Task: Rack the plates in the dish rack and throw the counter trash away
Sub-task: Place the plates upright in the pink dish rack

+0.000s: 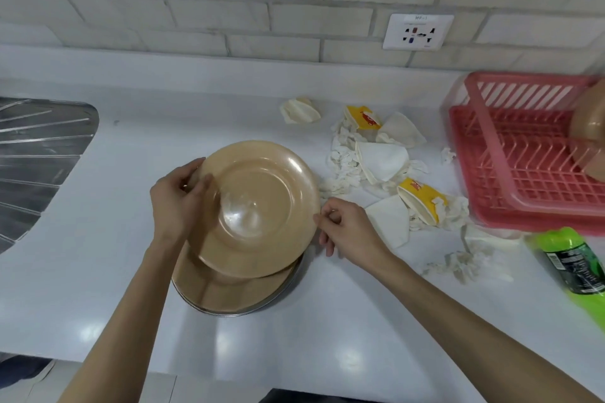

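A tan plate [262, 206] is tilted up off a stack of plates [229, 294] on the white counter. My left hand [178, 203] grips its left rim, thumb on the upper face. My right hand [343, 226] pinches its right rim with thumb and forefinger. A pink dish rack [523, 154] stands at the right with one tan plate [589, 131] standing in it. Counter trash lies between plate and rack: crumpled paper cups [422, 199], a flattened cup [299, 109], torn white paper [381, 159].
A green plastic bottle [573, 265] lies on its side at the right edge, in front of the rack. A steel sink drainboard [36, 157] is at the left. A wall socket [417, 31] sits on the brick backsplash.
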